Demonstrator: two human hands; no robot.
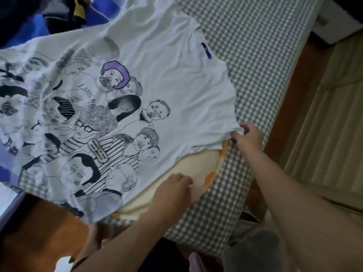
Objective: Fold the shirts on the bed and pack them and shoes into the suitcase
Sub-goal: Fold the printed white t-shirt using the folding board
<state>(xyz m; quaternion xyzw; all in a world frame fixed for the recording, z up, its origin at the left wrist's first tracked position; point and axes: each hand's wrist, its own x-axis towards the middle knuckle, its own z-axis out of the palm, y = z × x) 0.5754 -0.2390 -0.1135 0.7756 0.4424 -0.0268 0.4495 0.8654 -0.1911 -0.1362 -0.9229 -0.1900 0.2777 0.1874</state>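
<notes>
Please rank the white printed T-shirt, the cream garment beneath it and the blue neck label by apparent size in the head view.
1. White printed T-shirt
2. Cream garment, mostly covered, so only its visible part counts
3. Blue neck label

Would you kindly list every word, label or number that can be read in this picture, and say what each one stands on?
"I LOVE BE...": printed among the drawn faces on the white T-shirt; the rest of the line is lost in a crease.
Speech bubble in the shirt's print: holds lettering, too small and blurred to read.
Purple tag near the shirt's collar: has a mark, too blurred to read.
Nothing else bears text.
</notes>
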